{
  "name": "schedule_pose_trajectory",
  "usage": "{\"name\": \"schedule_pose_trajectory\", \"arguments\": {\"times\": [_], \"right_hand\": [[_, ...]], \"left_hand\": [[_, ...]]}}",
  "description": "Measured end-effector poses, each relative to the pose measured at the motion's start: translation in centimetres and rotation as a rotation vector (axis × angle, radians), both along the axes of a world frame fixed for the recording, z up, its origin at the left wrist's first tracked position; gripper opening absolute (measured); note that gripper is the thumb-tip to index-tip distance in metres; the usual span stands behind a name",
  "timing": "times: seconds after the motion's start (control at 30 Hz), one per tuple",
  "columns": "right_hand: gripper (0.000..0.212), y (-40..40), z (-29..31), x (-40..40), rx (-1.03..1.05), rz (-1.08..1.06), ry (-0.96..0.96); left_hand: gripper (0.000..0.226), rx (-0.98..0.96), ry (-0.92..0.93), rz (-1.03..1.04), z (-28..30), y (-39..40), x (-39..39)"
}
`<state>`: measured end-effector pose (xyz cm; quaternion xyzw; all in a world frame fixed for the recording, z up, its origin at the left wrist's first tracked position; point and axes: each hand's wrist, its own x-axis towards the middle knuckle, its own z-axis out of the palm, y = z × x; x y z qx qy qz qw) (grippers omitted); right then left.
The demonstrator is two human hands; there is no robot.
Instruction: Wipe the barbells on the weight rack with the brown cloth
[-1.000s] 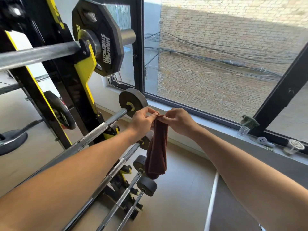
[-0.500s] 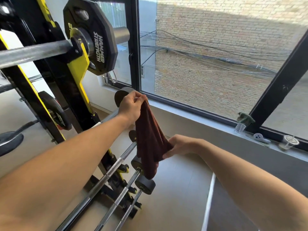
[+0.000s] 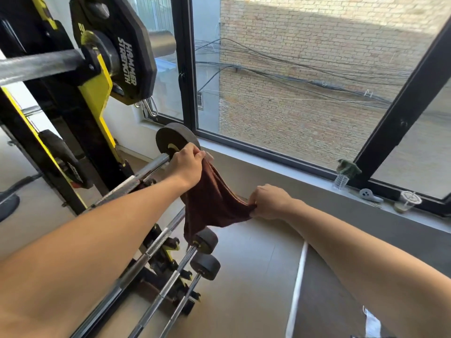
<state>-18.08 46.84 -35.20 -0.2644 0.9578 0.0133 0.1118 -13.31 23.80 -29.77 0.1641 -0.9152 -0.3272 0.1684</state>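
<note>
A brown cloth (image 3: 211, 200) is stretched between both hands. My left hand (image 3: 186, 164) pinches its upper corner right beside the end of the top barbell (image 3: 136, 178), next to that bar's small grey end plate (image 3: 174, 140). My right hand (image 3: 271, 202) grips the cloth's lower right edge, out to the right of the rack. Below hang further steel barbells (image 3: 156, 242) on the black and yellow weight rack (image 3: 168, 252), each with a small dark end weight (image 3: 206, 240). The cloth's lower tip hangs over one of these weights.
A loaded bar with a black Hammer Strength plate (image 3: 127, 45) sits on a yellow-black frame (image 3: 95, 93) at upper left. A window (image 3: 305, 81) and its sill (image 3: 292, 174) hold a plastic cup (image 3: 407, 201) and small items at right. Grey floor (image 3: 244, 276) lies below.
The hands, first together at the cloth's top, have parted. My right hand slid down and out to the right, pulling the cloth's lower edge sideways; my left hand stays at the top bar's end.
</note>
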Motion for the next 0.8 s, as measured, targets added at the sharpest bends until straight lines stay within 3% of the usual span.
{"name": "schedule_pose_trajectory", "arguments": {"times": [0.1, 0.2, 0.27, 0.33, 0.4, 0.47, 0.57, 0.73, 0.8], "right_hand": [[0.024, -0.6, -0.1, 0.2, -0.032, -0.069, -0.108], [0.013, -0.8, -0.3, 0.5, 0.026, -0.065, -0.011], [0.016, -1.1, -0.2, 0.8, 0.057, -0.016, -0.022], [0.019, -1.4, 0.3, 1.2, -0.169, -0.106, -0.244], [0.023, -2.1, 1.1, 1.7, -0.656, -0.376, -0.607], [0.018, -3.3, 2.1, 2.4, -1.109, -0.638, -0.85], [0.014, -5.6, 3.7, 2.8, -1.351, -0.711, -0.841], [0.021, -7.2, 5.7, 3.3, -1.454, -0.442, -0.594], [0.026, -7.0, 6.2, 3.1, -1.538, -0.369, -0.681]], "left_hand": [[0.026, 0.005, -0.014, 0.011, 0.4, 0.5, -0.1], [0.03, 0.001, -0.032, 0.021, 0.6, 0.7, -0.1], [0.031, 0.001, -0.043, 0.043, 0.6, 0.5, -0.1], [0.032, 0.021, -0.05, 0.087, 0.4, 0.1, -0.1], [0.03, 0.05, -0.053, 0.122, 0.1, -0.3, 0.2], [0.029, 0.091, -0.041, 0.106, -0.4, -0.4, 0.7], [0.028, 0.251, -0.035, -0.043, -1.0, 0.5, 1.5], [0.031, 0.705, 0.037, -0.235, -0.1, 0.8, 2.2], [0.045, 0.673, 0.039, -0.291, 0.3, 0.1, 2.7]]}}
